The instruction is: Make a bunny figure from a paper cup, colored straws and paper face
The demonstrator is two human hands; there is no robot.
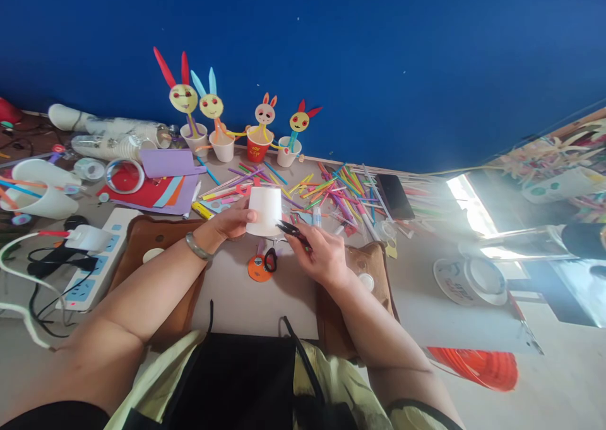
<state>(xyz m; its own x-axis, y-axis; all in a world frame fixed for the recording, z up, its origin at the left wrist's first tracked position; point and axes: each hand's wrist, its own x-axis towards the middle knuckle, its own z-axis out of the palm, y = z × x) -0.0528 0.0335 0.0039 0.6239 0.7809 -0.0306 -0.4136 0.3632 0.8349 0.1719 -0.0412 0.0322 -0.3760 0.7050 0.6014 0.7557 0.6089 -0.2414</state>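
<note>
My left hand (pixel 235 220) grips a plain white paper cup (pixel 264 209) that is upside down, thumb on its side. My right hand (pixel 322 253) is closed around a black narrow-tipped tool (pixel 290 229), its tip close against the cup's lower right side. I cannot make out the tool's exact kind, and the hand hides part of it. Below the cup lies an orange paper disc face (pixel 258 269) with drawn eyes. A black loop handle (pixel 270 259), like that of scissors, overlaps this disc.
Several finished rabbit figures in cups, such as the red cup (pixel 259 147), stand along the blue wall. Coloured sticks (pixel 331 193) lie scattered behind my hands. A phone (pixel 396 196) is at right, a power strip (pixel 95 269) with cables at left, purple paper (pixel 168 163) behind it.
</note>
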